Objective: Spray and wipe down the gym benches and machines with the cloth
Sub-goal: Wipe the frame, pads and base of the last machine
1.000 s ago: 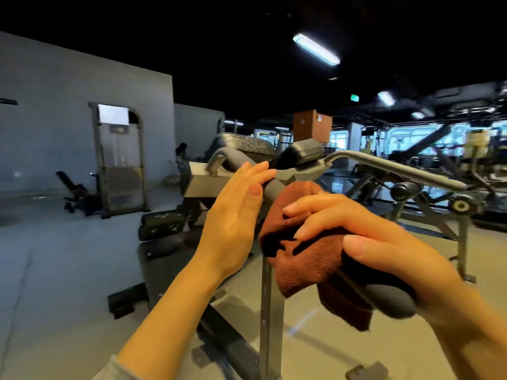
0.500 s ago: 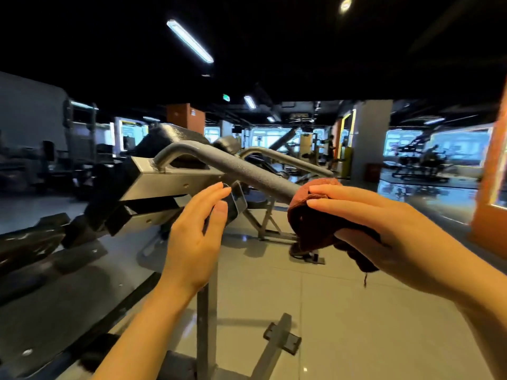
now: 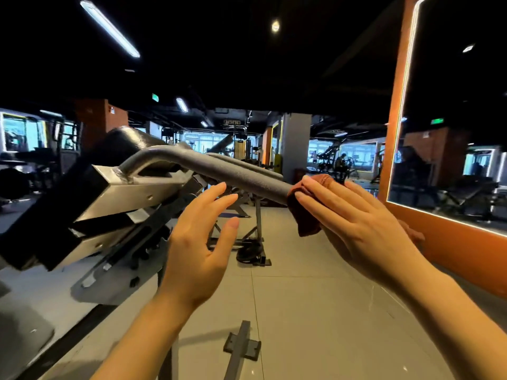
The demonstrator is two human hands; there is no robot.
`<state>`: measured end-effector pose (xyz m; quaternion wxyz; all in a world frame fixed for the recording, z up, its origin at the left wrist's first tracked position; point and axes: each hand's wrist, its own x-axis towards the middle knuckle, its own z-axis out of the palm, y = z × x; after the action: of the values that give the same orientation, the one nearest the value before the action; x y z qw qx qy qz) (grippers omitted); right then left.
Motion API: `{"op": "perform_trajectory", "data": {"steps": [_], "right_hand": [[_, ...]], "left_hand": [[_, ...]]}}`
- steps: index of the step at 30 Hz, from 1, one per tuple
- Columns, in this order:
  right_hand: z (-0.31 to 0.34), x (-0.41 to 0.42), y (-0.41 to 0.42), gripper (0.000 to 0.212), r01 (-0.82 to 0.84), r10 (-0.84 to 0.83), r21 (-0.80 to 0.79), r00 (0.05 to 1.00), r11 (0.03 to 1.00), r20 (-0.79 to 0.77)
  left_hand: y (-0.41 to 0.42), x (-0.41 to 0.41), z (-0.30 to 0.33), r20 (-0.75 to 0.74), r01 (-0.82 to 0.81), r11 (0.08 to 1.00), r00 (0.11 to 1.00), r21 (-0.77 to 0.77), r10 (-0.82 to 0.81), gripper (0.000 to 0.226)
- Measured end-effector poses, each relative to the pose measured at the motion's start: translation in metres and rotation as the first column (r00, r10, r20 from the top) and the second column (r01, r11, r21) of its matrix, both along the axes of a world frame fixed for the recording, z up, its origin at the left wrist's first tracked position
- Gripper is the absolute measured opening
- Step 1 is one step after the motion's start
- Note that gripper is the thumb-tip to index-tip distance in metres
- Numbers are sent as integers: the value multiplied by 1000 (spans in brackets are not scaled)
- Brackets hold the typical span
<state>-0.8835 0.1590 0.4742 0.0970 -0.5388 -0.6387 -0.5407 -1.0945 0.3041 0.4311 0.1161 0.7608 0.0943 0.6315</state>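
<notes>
Wiping near the bar [image 3: 219, 171] end, right hand [image 3: 356, 223] fingers wrapping the cloth [image 3: 304, 215] around it; left hand [image 3: 200, 242] fingers apart, just below the bar. Cloth could slide off the end

orange-framed mirror [image 3: 450, 149], ceiling lights [image 3: 109, 28], tiled floor [image 3: 315, 311]
</notes>
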Motion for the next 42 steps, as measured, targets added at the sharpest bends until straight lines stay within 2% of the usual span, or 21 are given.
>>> {"op": "perform_trajectory", "data": {"steps": [6,11,15,19,21,25,27,32,36,39,42], "right_hand": [[16,-22,36,78,98,-102,34,986,995,131],[33,-93,111,62,-44,34,70,991,997,128],[53,-155,176,56,-54,47,77,994,996,94],[64,-185,207,57,-15,24,-60,986,998,165],[62,-182,206,55,-24,35,-67,983,997,179],[56,-153,183,68,70,-75,75,995,995,65],[51,-141,167,62,68,-66,133,998,989,-18],[31,-133,153,50,124,-102,227,989,966,-107],[30,-146,162,46,55,17,304,973,951,-229],[29,-168,172,42,-109,256,364,886,925,-386],[26,-205,192,39,-208,379,386,812,899,-445]], "left_hand": [[45,-30,0,154,-205,970,971,134,183,34],[77,-59,-2,211,-393,899,911,195,353,36],[106,-102,-2,200,-487,850,870,203,451,41],[132,-136,2,119,-476,869,878,132,463,45],[141,-141,4,69,-450,884,893,126,444,47],[147,-136,3,-7,-391,901,917,189,399,55],[147,-132,0,-39,-357,911,927,207,373,60],[152,-134,-4,-103,-285,920,941,269,321,65],[164,-152,-10,-91,-208,946,967,247,236,60],[180,-172,-17,-46,-181,964,980,195,193,56],[198,-192,-23,-20,-161,979,986,126,165,54]]}}
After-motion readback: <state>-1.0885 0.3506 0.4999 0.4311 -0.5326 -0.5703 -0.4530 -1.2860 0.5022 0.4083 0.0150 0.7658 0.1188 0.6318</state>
